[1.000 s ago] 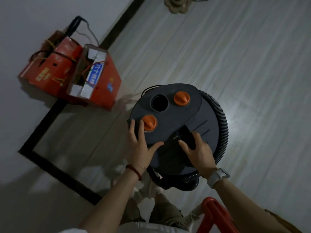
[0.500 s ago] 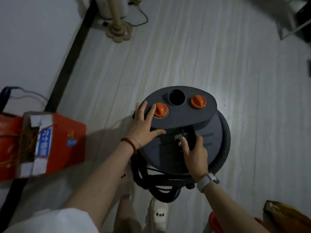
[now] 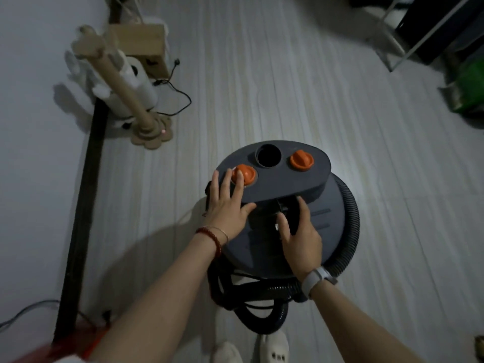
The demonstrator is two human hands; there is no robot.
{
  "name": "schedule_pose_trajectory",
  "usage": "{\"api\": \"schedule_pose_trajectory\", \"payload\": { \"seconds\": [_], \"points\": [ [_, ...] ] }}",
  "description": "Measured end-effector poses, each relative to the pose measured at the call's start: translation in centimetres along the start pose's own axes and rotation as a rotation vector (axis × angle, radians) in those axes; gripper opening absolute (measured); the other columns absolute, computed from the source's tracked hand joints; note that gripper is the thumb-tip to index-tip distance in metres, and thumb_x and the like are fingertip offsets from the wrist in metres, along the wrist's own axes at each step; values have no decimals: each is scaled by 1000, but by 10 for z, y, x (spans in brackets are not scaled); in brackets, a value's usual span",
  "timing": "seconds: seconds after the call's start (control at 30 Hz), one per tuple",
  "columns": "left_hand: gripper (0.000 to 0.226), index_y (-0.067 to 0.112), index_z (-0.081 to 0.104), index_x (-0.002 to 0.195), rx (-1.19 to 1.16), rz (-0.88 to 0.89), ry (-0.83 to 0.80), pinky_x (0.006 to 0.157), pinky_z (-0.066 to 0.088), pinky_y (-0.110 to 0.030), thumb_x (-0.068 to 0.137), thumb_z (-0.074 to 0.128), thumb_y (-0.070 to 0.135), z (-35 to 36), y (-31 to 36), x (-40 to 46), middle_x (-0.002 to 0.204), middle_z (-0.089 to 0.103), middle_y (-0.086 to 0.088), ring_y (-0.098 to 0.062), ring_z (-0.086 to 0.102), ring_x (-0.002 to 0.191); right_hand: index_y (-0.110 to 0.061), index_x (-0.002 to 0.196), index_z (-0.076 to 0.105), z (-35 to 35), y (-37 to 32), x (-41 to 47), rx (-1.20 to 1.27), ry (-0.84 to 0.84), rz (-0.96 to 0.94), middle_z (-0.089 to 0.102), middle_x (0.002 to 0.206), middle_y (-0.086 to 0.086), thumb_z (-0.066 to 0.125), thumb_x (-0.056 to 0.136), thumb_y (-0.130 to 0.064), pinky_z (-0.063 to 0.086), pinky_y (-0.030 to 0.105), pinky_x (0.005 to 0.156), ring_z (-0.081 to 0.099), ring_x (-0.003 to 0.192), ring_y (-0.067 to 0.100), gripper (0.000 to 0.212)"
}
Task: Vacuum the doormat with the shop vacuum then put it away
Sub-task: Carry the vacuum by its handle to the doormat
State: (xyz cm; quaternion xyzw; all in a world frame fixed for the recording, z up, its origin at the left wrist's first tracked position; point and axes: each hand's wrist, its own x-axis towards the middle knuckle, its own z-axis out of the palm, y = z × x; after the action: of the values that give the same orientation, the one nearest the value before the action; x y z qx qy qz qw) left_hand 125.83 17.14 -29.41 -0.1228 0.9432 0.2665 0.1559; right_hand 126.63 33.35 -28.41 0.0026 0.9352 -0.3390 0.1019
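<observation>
The shop vacuum [image 3: 282,213] stands on the pale wood floor [image 3: 340,100] right in front of me, just past my slippers [image 3: 272,348]. Both my hands are on its round gray lid. My left hand [image 3: 227,205] lies flat with straight fingers, and the tips touch the near orange knob [image 3: 245,174]. My right hand [image 3: 300,231] sits at the dark handle [image 3: 284,208] in the middle, fingers bent over it. I think it grips the handle, but I cannot tell for sure. The lid's raised part runs left to right, with a hole between the two knobs. The black hose [image 3: 348,221] wraps around the right side and loops near my feet. I see no doormat here, so I judge I am putting the vacuum away.

A moment ago a red box was at my left. Now only a red blur shows in the corner, and the wall post [image 3: 125,93] is much nearer. My hands have stayed in the same spots.
</observation>
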Motion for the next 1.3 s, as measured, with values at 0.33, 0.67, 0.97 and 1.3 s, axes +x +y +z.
{"api": "schedule_pose_trajectory", "payload": {
  "seconds": [0.33,0.67,0.97,1.3],
  "points": [
    [71,17,-13,146,109,-72,164,111,-14,-38,97,29,45,-85,-10,180,156,-17,-8,-32,-25,139,-23,145,19,37,-90,192,-19,22,-56,56,129,13,44,92,-42,51,50,80,61,102,38,62],
    [74,16,-7,148,67,-11,152,116,-6,-40,95,37,43,-192,-48,387,157,-11,-8,-28,-19,142,-28,146,17,72,-187,395,-47,72,-92,63,116,15,44,92,-44,52,49,70,64,91,39,63],
    [75,15,-6,148,134,88,157,117,-5,-40,94,35,47,-294,-83,584,157,-9,-9,-29,-14,143,-27,146,18,113,-281,585,-21,125,-58,66,110,15,46,91,-42,53,47,71,65,90,36,63],
    [82,2,25,142,164,31,332,102,33,-59,80,63,40,-369,-78,780,140,35,-31,-50,32,130,-27,145,18,103,-341,813,-33,-19,-205,64,114,14,46,92,-42,52,48,80,62,99,34,62]
  ]
}}
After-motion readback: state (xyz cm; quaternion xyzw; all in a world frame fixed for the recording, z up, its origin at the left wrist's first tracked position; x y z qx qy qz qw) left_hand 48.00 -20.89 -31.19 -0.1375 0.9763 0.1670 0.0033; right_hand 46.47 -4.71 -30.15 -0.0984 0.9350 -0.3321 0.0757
